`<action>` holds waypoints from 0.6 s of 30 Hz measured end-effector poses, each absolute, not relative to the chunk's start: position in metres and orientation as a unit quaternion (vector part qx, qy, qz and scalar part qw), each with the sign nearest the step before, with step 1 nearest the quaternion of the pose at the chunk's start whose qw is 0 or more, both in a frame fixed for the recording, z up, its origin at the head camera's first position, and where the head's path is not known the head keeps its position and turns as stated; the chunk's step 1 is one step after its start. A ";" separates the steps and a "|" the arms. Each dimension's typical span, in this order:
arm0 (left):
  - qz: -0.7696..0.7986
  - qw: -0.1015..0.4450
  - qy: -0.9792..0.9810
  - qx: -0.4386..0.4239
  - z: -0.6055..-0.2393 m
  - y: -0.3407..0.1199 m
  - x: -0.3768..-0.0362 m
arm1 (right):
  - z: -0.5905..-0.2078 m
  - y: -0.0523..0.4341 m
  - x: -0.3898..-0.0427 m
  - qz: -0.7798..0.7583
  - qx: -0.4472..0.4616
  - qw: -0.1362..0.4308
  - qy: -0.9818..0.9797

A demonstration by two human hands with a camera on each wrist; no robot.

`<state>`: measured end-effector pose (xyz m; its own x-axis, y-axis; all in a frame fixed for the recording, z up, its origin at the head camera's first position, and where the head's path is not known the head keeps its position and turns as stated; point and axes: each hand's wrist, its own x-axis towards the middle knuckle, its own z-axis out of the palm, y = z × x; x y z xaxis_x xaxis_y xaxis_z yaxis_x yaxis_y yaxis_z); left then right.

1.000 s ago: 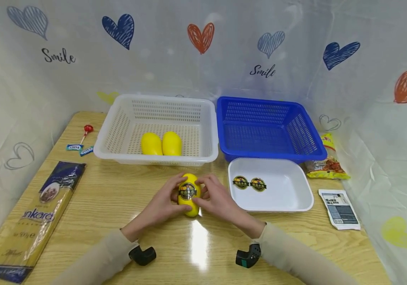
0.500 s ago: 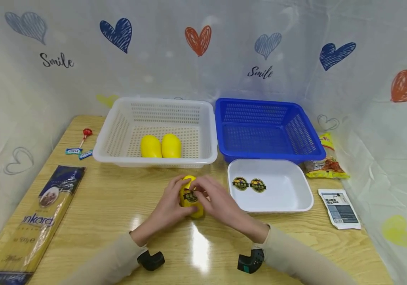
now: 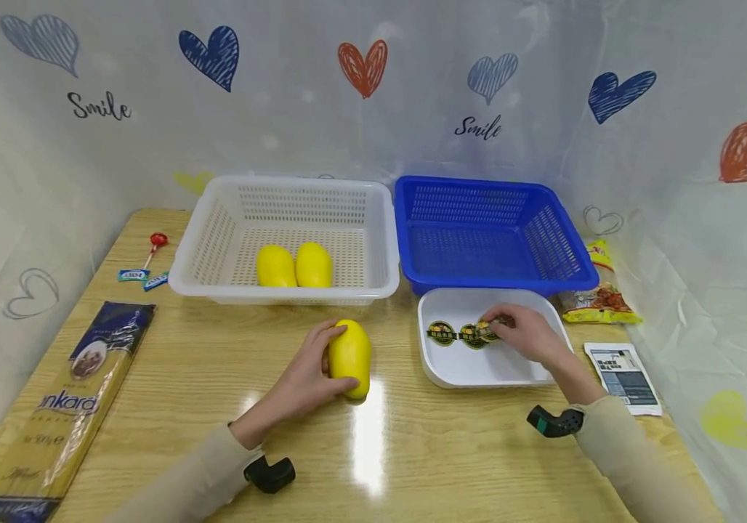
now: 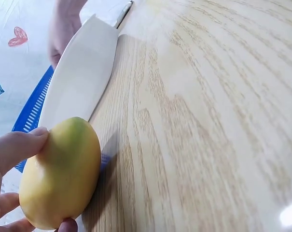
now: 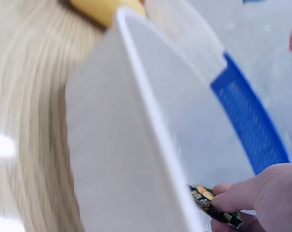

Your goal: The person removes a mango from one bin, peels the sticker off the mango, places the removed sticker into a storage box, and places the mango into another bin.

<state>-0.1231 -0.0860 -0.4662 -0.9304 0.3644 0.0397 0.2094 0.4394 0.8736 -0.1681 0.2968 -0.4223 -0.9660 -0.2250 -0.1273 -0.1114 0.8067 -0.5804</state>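
Head view: left hand (image 3: 308,367) curls round a yellow mango (image 3: 350,357) lying on the wooden table (image 3: 216,378), just in front of the white basket (image 3: 373,290); a second ago both hands worked at this fruit and a round label showed on its face, now the face is bare yellow. Right hand (image 3: 524,330) has crossed to the white tray (image 3: 543,370) and pinches a round sticker (image 3: 490,328) at its fingertips, beside two more stickers (image 3: 457,334) lying flat in the tray; judged, the label is off the fruit and being laid with the others. Two mangoes (image 3: 295,266) lie side by side in the white basket; the blue basket (image 3: 583,280) holds nothing visible. Pasta packet (image 3: 73,392) at the left edge, lollipop (image 3: 156,243) behind it, snack bag (image 3: 599,301) and flat sachet (image 3: 622,372) at the right. Left wrist view: thumb and fingers wrap the mango (image 4: 61,174), which rests on the table near the tray wall (image 4: 80,77). Right wrist view, blurred: fingers (image 5: 254,193) closed in a pinch on the sticker's (image 5: 211,203) edge, just inside the tray rim (image 5: 146,111).
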 end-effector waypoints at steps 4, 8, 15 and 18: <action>0.501 0.087 0.844 0.170 -0.466 -0.086 -0.124 | -0.428 0.318 -0.173 -0.274 -0.091 0.110 0.951; 0.499 0.089 0.844 0.175 -0.466 -0.088 -0.124 | -0.431 0.324 -0.176 -0.270 -0.087 0.120 0.951; 0.500 0.090 0.842 0.181 -0.465 -0.088 -0.125 | -0.439 0.326 -0.181 -0.258 -0.085 0.134 0.953; 0.501 0.092 0.841 0.182 -0.465 -0.088 -0.125 | -0.441 0.326 -0.182 -0.249 -0.089 0.137 0.955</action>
